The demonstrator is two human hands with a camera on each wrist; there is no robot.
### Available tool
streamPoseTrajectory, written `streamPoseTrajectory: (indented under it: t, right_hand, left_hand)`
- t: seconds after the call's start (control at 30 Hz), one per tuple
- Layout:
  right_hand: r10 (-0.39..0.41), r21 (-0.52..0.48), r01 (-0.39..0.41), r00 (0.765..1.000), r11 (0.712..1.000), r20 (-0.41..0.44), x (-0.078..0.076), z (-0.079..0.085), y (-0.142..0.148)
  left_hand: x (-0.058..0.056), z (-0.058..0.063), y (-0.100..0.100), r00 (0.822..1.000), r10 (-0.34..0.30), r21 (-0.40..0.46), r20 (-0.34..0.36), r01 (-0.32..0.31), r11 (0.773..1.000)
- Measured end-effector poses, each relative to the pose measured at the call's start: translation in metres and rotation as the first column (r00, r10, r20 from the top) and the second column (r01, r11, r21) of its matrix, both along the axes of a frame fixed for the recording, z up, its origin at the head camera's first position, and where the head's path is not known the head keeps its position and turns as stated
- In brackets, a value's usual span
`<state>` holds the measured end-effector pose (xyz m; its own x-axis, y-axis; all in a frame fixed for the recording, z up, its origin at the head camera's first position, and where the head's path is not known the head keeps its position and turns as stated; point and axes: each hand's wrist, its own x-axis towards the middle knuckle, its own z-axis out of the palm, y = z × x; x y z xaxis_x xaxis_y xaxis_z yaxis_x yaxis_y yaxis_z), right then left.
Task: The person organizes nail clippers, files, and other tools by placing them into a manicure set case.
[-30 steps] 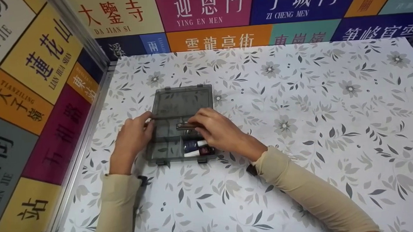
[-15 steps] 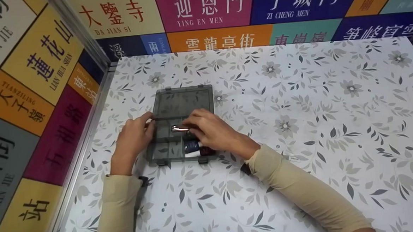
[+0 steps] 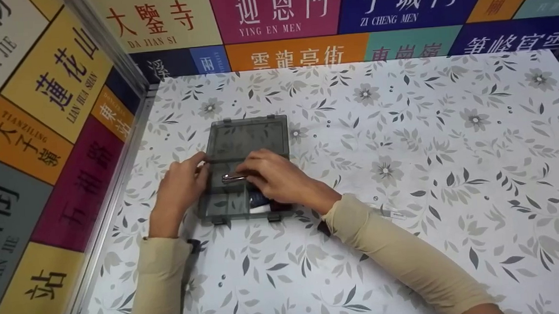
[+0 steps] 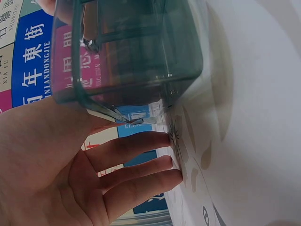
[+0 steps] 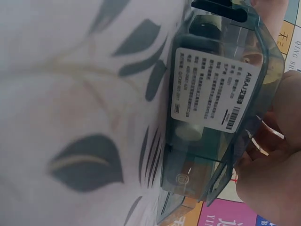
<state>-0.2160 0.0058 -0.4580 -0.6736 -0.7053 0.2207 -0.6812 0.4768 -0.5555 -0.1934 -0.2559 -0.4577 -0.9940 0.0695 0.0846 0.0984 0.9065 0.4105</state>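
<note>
A translucent dark-grey compartment box [image 3: 216,203] lies with its lid [image 3: 250,138] folded back flat. My right hand [image 3: 280,178] pinches a shiny metal nail clipper [image 3: 233,177] over the upper row of compartments, its tip pointing left. My left hand [image 3: 180,183] rests against the box's left side; the left wrist view shows its fingers [image 4: 136,153] extended, fingertips at the tabletop. Below my right hand, a dark blue nail polish bottle [image 3: 258,199] and a white cap [image 3: 261,209] lie in the lower right compartment, partly covered by that hand.
The table is covered with a white floral cloth [image 3: 402,131]. A small clear piece with a pale label [image 3: 396,214] lies near my right sleeve. Panels of colourful signs [image 3: 281,13] rise behind and at left. A printed label [image 5: 211,89] sits on the box's side.
My right hand has moved left across the box with the nail clipper, from the right compartment towards the left ones. It now covers more of the bottles. My left hand has stayed put.
</note>
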Motion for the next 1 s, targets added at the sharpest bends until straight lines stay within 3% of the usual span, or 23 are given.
streamPoseTrajectory:
  t: [0.73,1.0]
  right_hand:
    - [0.058,0.03,-0.059,0.998,0.998,0.008,-0.003,0.004,-0.024]
    - [0.037,0.025,-0.037,0.999,0.999,-0.014,-0.003,0.002,-0.029]
  left_hand:
    - [0.002,0.0,0.0,1.0,-0.012,-0.019,0.015,0.012,1.0]
    - [0.002,0.0,0.001,1.0,-0.011,-0.022,0.006,0.011,1.0]
